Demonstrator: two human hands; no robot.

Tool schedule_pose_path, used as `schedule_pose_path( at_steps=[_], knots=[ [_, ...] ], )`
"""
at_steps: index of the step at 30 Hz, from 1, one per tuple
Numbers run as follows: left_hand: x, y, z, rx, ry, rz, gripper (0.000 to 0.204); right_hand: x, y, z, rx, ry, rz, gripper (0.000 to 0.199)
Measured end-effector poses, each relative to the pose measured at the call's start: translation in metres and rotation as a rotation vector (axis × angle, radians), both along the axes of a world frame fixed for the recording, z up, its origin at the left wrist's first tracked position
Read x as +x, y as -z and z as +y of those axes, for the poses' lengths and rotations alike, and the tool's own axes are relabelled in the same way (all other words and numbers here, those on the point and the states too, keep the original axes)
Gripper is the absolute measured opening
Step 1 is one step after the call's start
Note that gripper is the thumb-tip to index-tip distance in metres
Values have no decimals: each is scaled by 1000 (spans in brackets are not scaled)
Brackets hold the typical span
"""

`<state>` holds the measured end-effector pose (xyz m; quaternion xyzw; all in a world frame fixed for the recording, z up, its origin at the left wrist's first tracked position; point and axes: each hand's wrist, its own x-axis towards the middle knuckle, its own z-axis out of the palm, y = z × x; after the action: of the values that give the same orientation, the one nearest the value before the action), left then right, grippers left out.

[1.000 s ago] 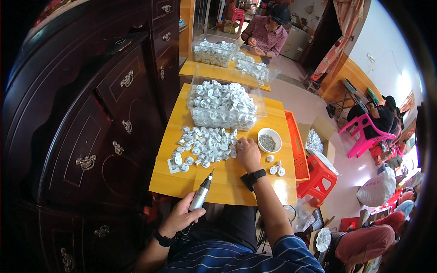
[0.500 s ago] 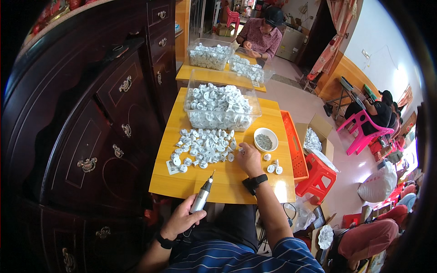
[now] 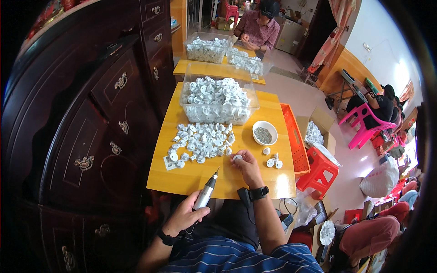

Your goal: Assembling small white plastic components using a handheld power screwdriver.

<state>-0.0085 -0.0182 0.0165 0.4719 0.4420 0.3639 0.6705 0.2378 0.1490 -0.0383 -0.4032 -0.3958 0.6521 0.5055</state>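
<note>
Right now, the left hand (image 3: pixel 184 216) is wrapped around a silver screwdriver (image 3: pixel 205 193) with a dark front end. Its thin tip points away from the person and a bit to the right, near the right hand but not touching it. The right hand (image 3: pixel 249 168) pinches one round white piece (image 3: pixel 237 157) with its thumb and fingers. That piece is over the yellow counter (image 3: pixel 182 184), just beside the near right side of a messy pile of white pieces (image 3: pixel 200 143). Near the left end of the pile lies a small white paper (image 3: pixel 170 163).

Behind the pile sits a big clear bin (image 3: pixel 218 70), full of more white pieces. To the right of the pile is a white bowl (image 3: pixel 265 123) with lots of tiny gray metal bits (image 3: pixel 262 134) in it. A few loose pieces (image 3: pixel 266 150) lie on the near side of the bowl, apart from the pile.

Just beside the counter, on the right, are an orange basket (image 3: pixel 293 145) and a red stool (image 3: pixel 318 170). Farther back, another person (image 3: pixel 257 29) in a patterned shirt sits at a second yellow counter (image 3: pixel 182 68).
</note>
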Motion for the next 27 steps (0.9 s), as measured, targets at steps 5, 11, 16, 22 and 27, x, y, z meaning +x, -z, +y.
schedule_pose_path(
  at_steps=[5,11,16,22,27],
  knots=[
    [4,0,4,-10,1,2,65,-12,-10,-24,-33,-53,-58,21],
    [12,-1,7,-4,25,60,63,-20,8,-32,-4,-22,-81,22],
    [15,4,10,8,44,81,63,-27,4,-35,-15,15,-177,22],
    [18,2,12,7,32,95,63,-29,1,-39,20,41,-248,25],
    [17,6,15,8,36,101,63,-31,1,-40,46,50,-249,26]
  ],
)
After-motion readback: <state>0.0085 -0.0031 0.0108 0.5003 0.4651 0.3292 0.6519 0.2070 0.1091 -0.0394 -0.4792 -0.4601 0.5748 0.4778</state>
